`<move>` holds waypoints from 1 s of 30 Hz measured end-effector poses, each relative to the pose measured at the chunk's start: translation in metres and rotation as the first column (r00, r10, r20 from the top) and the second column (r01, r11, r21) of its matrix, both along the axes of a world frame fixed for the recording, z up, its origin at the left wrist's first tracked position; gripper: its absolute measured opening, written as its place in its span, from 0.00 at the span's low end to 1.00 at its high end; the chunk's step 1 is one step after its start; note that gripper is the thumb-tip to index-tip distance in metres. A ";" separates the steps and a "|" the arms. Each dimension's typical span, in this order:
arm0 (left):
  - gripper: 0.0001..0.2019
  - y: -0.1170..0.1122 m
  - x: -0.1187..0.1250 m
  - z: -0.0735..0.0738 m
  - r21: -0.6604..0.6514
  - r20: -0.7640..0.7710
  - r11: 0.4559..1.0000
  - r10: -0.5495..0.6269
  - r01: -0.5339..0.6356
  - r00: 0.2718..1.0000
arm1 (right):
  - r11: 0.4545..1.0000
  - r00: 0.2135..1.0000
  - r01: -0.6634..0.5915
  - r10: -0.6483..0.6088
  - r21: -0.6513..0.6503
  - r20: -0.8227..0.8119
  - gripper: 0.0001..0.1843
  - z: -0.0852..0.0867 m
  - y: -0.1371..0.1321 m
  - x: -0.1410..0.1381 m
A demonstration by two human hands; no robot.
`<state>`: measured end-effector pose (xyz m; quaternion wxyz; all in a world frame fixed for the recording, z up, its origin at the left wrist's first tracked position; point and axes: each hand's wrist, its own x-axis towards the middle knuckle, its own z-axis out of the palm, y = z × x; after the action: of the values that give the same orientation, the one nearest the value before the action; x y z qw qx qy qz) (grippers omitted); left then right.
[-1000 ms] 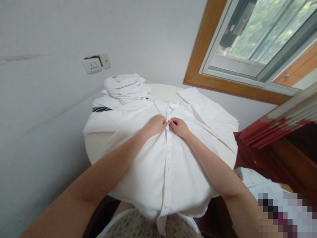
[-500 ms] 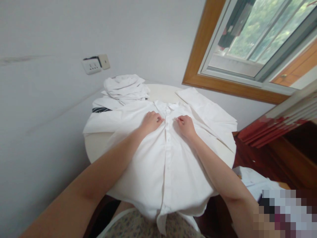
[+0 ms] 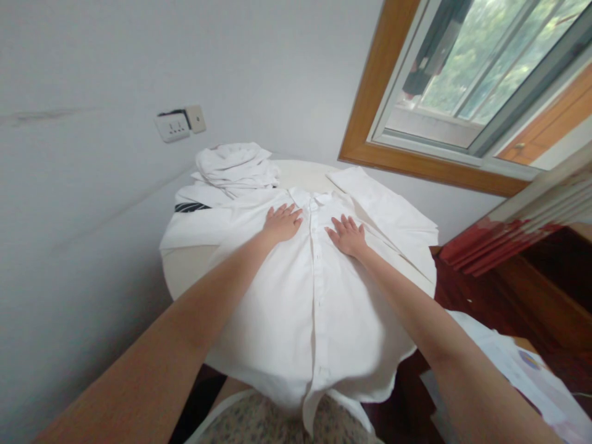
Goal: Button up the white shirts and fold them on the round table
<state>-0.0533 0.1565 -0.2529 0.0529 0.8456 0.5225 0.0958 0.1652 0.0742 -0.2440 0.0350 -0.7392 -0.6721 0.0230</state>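
Note:
A white button-up shirt [image 3: 277, 308] lies spread front side up on a round cream table [image 3: 185, 268]. Its collar is at the far side, its sleeves reach out to both sides, and its hem hangs over the near edge. My left hand [image 3: 283, 223] rests flat on the shirt's chest, left of the button strip, fingers spread. On the other side of the strip my right hand [image 3: 346, 235] also lies flat, with its fingers apart. Neither hand grips the cloth.
A pile of folded white clothes [image 3: 235, 166] sits at the table's back left, with a black striped piece [image 3: 192, 208] under it. Behind are a wall with a socket [image 3: 173, 126] and a wood-framed window [image 3: 361, 132]. White items [image 3: 504, 357] lie low at the right.
Both hands have gone from pinched fingers near the button strip to flat, spread palms on the shirt. The shirt front now looks smoother. The view has shifted slightly.

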 end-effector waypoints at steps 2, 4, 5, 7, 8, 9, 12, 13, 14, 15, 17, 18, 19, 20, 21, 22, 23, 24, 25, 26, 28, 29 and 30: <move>0.28 0.010 -0.001 0.000 -0.004 -0.008 1.000 0.009 -0.009 1.000 | 1.000 1.000 -0.011 0.011 0.005 0.010 0.35 0.000 0.008 0.003; 0.28 0.019 -0.002 0.001 0.001 -0.011 1.000 0.015 -0.015 1.000 | 1.000 1.000 -0.020 0.020 0.010 0.007 0.35 0.000 0.015 0.004; 0.28 0.023 -0.003 0.002 0.009 -0.008 1.000 0.020 -0.020 1.000 | 1.000 1.000 -0.021 0.021 0.014 0.001 0.35 0.000 0.019 0.004; 0.27 0.024 -0.001 0.005 0.049 0.009 0.998 0.050 -0.050 0.999 | 1.000 1.000 -0.011 0.012 0.023 -0.017 0.34 0.000 0.024 0.004; 0.27 0.021 0.002 0.007 0.075 0.019 0.994 0.076 -0.077 0.997 | 1.000 1.000 -0.003 0.004 0.029 -0.024 0.34 0.000 0.026 0.004; 0.26 0.015 0.005 0.009 0.100 0.026 0.989 0.105 -0.107 0.994 | 0.999 1.000 0.006 -0.005 0.037 -0.030 0.34 0.000 0.028 0.004; 0.25 -0.013 0.016 0.011 0.136 0.023 0.978 0.155 -0.156 0.988 | 0.998 0.999 0.028 -0.025 0.060 -0.041 0.33 -0.001 0.032 0.003; 0.26 -0.024 0.019 0.011 0.115 0.013 0.981 0.154 -0.154 0.988 | 0.997 0.999 0.035 -0.032 0.065 -0.042 0.33 -0.001 0.033 0.003; 0.27 -0.035 0.020 0.009 0.081 0.003 0.986 0.146 -0.146 0.989 | 0.997 0.998 0.041 -0.038 0.068 -0.043 0.33 -0.001 0.033 0.002; 0.28 -0.043 0.020 0.007 0.047 -0.002 0.990 0.130 -0.130 0.991 | 0.997 0.998 0.047 -0.044 0.067 -0.045 0.33 -0.001 0.034 0.002; 0.30 -0.052 0.016 0.003 0.008 0.002 0.997 0.077 -0.077 0.997 | 0.996 0.997 0.058 -0.054 0.062 -0.052 0.33 -0.001 0.035 0.001; 0.31 -0.053 0.012 0.001 0.007 0.006 0.999 0.050 -0.050 0.999 | 0.996 0.997 0.061 -0.058 0.060 -0.057 0.33 -0.001 0.035 0.001; 0.31 -0.051 0.007 0.000 0.014 0.009 1.000 0.026 -0.026 1.000 | 0.996 0.996 0.064 -0.060 0.056 -0.064 0.33 -0.001 0.035 0.001; 0.32 -0.047 0.002 0.000 0.016 0.007 1.000 0.007 -0.007 1.000 | 0.996 0.996 0.067 -0.063 0.055 -0.070 0.33 -0.001 0.034 0.001; 0.32 -0.041 -0.002 0.000 0.009 0.001 1.000 -0.006 0.006 1.000 | 0.996 0.995 0.068 -0.063 0.055 -0.075 0.33 0.000 0.032 0.001; 0.33 -0.036 -0.006 0.001 -0.001 -0.009 1.000 -0.018 0.018 1.000 | 0.996 0.995 0.063 -0.059 0.055 -0.079 0.32 0.001 0.029 0.002; 0.34 -0.030 -0.009 0.003 -0.006 -0.018 0.999 -0.032 0.032 0.999 | 0.997 0.995 0.055 -0.050 0.055 -0.083 0.32 0.002 0.025 0.002; 0.34 -0.025 -0.011 0.004 -0.009 -0.028 0.999 -0.051 0.050 0.998 | 0.998 0.996 0.041 -0.036 0.056 -0.087 0.31 0.004 0.020 0.003; 0.34 -0.021 -0.012 0.005 -0.010 -0.038 0.998 -0.070 0.069 0.997 | 0.998 0.996 0.024 -0.018 0.065 -0.090 0.30 0.007 0.014 0.004; 0.34 -0.017 -0.014 0.007 -0.010 -0.048 0.996 -0.087 0.087 0.995 | 0.996 0.996 0.002 0.007 0.087 -0.093 0.29 0.011 0.008 0.003; 0.33 -0.013 -0.015 0.009 -0.015 -0.070 0.994 -0.113 0.112 0.991 | 0.983 0.990 -0.085 0.102 0.160 -0.096 0.25 0.020 -0.006 -0.003; 0.32 -0.012 -0.015 0.009 -0.019 -0.081 0.993 -0.119 0.118 0.990 | 0.969 0.980 -0.149 0.171 0.196 -0.098 0.22 0.025 -0.013 -0.009; 0.32 -0.012 -0.015 0.010 -0.019 -0.093 0.993 -0.120 0.119 0.988 | 0.950 0.964 -0.219 0.246 0.221 -0.101 0.20 0.029 -0.019 -0.017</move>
<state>-0.0684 0.1446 -0.2432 0.0394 0.8785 0.4735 0.0492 0.1482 0.0555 -0.2151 0.1520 -0.6440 -0.7498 0.0039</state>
